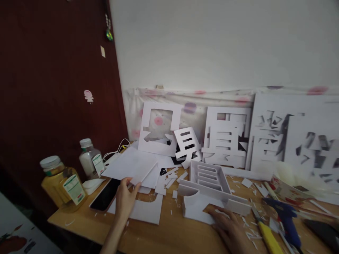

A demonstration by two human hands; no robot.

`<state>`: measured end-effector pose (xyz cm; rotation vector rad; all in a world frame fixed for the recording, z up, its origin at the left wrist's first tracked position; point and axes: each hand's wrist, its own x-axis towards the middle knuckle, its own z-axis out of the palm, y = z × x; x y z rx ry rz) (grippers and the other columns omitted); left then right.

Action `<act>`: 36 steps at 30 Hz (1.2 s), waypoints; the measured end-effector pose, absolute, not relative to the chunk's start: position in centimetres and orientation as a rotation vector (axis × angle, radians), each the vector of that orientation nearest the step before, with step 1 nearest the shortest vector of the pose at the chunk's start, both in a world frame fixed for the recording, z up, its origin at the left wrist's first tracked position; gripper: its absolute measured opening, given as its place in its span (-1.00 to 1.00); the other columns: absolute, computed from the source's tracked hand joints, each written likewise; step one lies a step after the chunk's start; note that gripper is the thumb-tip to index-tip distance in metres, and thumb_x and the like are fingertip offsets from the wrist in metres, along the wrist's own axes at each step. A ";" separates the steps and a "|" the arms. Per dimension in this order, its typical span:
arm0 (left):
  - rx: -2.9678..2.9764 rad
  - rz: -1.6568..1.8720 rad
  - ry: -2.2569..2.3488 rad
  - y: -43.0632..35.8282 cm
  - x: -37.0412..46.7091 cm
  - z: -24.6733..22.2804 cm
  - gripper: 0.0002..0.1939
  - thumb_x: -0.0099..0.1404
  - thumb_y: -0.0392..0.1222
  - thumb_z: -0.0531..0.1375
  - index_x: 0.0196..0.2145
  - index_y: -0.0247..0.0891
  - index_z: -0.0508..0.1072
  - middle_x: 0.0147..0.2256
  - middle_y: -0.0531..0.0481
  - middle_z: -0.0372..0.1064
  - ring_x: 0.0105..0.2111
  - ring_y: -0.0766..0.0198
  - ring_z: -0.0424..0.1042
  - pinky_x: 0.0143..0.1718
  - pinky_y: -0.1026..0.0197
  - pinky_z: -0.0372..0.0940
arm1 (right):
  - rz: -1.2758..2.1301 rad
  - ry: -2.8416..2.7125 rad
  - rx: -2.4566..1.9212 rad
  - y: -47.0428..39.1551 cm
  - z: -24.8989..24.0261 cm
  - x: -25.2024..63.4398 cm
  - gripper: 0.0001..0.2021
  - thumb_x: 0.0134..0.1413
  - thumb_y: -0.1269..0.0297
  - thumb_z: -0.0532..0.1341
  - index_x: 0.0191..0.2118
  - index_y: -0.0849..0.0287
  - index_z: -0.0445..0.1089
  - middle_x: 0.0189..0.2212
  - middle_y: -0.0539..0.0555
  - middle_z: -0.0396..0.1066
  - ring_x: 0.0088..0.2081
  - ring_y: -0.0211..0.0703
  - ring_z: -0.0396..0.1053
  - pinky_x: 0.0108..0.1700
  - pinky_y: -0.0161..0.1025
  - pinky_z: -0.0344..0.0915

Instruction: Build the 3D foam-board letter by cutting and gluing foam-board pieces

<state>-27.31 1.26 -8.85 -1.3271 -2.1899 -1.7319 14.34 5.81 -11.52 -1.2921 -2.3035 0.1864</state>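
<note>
My left hand point(125, 197) pinches the near edge of a narrow white foam-board piece point(145, 174) between thumb and fingers. That piece is above larger white sheets point(124, 164). At the front right, my right hand point(229, 224) grips the near edge of a hollow white foam-board character point(196, 204), fingers over its flat base. Upright walls line the character, and slots cross its far part. Under my left wrist lies a cut-out white board point(148, 213), partly hidden. A phone point(104, 195) with a dark screen is just left of that hand.
A blue glue gun point(287, 220) and a yellow-handled cutter point(267, 234) lie right of my right hand. Two jars, one yellowish point(62, 187) and one clear point(91, 160), stand left. Cut-out boards point(227, 137) lean against the wall. White scraps point(172, 178) litter the wooden table point(182, 236).
</note>
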 end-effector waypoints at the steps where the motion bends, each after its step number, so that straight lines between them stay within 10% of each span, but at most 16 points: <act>1: -1.306 -1.787 -2.158 1.1 -27.4 -8.4 -0.48 0.12 0.23 0.21 -0.17 -0.24 0.32 -0.17 -0.27 0.44 -0.11 -0.15 0.46 -0.06 -0.22 0.34 | 0.217 -2.281 -1.284 5.8 -11.5 14.1 -0.64 0.14 0.20 0.13 0.01 -0.05 0.53 0.01 0.15 0.49 0.06 0.13 0.41 0.10 0.12 0.36; 12: -2.219 -1.563 -1.421 -2.2 -14.6 -2.7 -0.77 0.27 -0.27 0.23 -0.19 -0.12 0.24 0.02 -0.10 0.42 0.00 0.08 0.39 0.00 -0.02 0.29 | 1.095 -1.302 -1.021 3.0 -3.1 15.2 -0.40 0.12 -0.32 0.08 0.00 0.04 0.47 -0.10 0.18 0.55 -0.13 0.09 0.53 -0.01 0.08 0.44; 21: -2.544 -1.025 -1.530 0.3 -9.6 -4.8 -0.49 0.21 -0.44 0.16 0.11 -0.16 0.31 0.02 -0.14 0.38 0.04 -0.01 0.34 0.08 -0.14 0.24 | 1.042 -1.428 -1.021 2.6 -5.5 18.2 -0.54 -0.02 -0.06 0.35 -0.06 0.06 0.34 -0.16 0.14 0.56 -0.13 0.05 0.53 -0.07 -0.03 0.46; 36: -2.720 -0.708 -1.708 2.3 -9.5 -2.2 -0.76 0.36 -0.28 0.10 -0.24 -0.12 0.58 -0.23 -0.08 0.57 -0.09 0.02 0.38 0.01 -0.12 0.11 | 1.077 -1.606 -1.011 2.8 -9.3 17.8 -0.81 0.23 0.12 0.11 -0.13 0.09 0.27 -0.13 0.18 0.49 -0.10 0.01 0.46 0.02 0.00 0.36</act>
